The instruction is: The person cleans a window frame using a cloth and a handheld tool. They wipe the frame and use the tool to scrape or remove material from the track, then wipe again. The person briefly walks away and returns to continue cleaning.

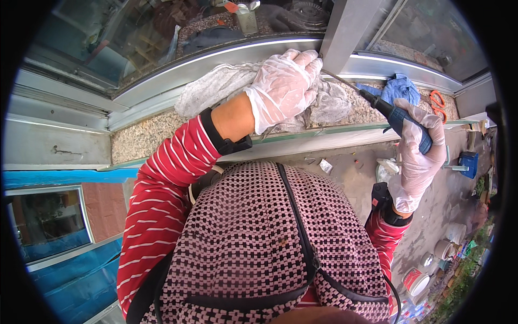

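My right hand (425, 137), in a thin translucent glove, grips the blue-and-black handle of a long-shafted screwdriver (382, 106). Its slim metal shaft slants left and up to the foot of an upright metal window post (342, 36). Beside the tip, my gloved left hand (285, 83) rests its fingers against the lower rail of the aluminium window frame (226, 56). Whether those fingers pinch the tip or only press the frame is hidden. Crumpled grey-white cloths (218, 87) lie beneath and beside the left hand on the speckled stone sill (141, 137).
A blue cloth (400, 90) and orange-handled scissors (438, 106) lie on the sill's right part. Glass panes rise behind the sill. Below on the ground, to the right, are a blue bin (469, 165) and several buckets (415, 281).
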A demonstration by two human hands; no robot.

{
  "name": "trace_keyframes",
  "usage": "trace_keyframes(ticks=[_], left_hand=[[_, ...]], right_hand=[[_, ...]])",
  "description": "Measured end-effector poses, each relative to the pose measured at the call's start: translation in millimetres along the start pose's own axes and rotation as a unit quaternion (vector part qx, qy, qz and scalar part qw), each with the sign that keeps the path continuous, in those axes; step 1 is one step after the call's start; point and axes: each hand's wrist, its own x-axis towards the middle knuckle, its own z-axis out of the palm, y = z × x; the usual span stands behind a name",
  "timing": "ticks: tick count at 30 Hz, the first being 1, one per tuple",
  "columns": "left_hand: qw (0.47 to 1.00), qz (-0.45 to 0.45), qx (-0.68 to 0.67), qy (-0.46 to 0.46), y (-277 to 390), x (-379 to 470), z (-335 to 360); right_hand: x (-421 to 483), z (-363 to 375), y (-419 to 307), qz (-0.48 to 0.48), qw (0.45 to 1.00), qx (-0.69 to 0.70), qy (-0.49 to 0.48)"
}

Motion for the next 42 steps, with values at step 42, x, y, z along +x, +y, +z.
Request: trace_keyframes(ticks=[42], left_hand=[[0.96, -0.243, 0.013, 0.138, -56, -248, -81]], right_hand=[[-7, 172, -7, 0.106, 0.944, 0.102, -0.297]])
